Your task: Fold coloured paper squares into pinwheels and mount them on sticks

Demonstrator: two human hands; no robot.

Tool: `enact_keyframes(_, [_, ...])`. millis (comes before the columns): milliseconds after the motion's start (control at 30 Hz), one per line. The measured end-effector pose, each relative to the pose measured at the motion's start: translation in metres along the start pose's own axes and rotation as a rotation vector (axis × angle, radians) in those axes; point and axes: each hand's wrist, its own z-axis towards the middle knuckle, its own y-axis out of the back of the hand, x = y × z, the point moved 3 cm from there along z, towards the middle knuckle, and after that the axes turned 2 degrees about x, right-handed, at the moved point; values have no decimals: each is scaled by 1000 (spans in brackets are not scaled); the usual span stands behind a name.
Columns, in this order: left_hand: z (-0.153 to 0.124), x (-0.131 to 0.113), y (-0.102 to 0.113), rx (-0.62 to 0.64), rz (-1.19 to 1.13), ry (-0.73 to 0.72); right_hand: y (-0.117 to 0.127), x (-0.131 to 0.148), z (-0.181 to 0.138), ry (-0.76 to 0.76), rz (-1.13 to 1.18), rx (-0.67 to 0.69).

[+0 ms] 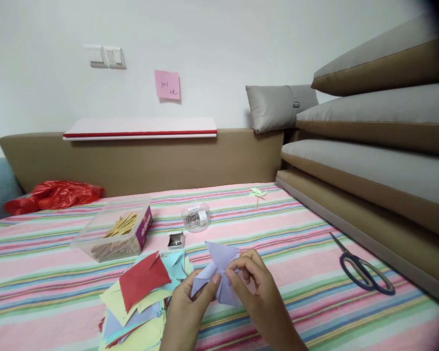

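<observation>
far left on the striped bed [296, 234] lies one red plastic bag [54, 195]. next comes one clear box [113, 229] holding a bundle of thin sticks [122, 225], too many to count. nearer me is one loose heap of paper squares [139, 302], with one red square [142, 280] on top. beside it sit two pin holders: one small open case [176, 240] and one round tub [195, 218]. my left hand [185, 304] has its fingers pinched shut on the lavender paper [221, 261], held just above the bed between both hands. my right hand [258, 287] grips it too, thumb and forefinger closed at its centre. i judge the folding partway: some corners drawn in, others standing out, nothing pinned. one green pinwheel [258, 193] lies finished farther up the bed, so one made, one in hand, the heap waiting. one pair of scissors [366, 270] lies far right.
</observation>
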Motion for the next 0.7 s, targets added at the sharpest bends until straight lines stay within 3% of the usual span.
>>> enact_keyframes(167, [0, 0, 1, 2, -30, 7, 0, 2, -1, -12, 26, 65])
enact_keyframes(367, [-3, -3, -4, 6, -94, 23, -2, -2, -1, 22, -102, 1])
enact_keyframes(700, [-2, -4, 0, -12, -42, 8, -1, 1, -3, 84, -101, -48])
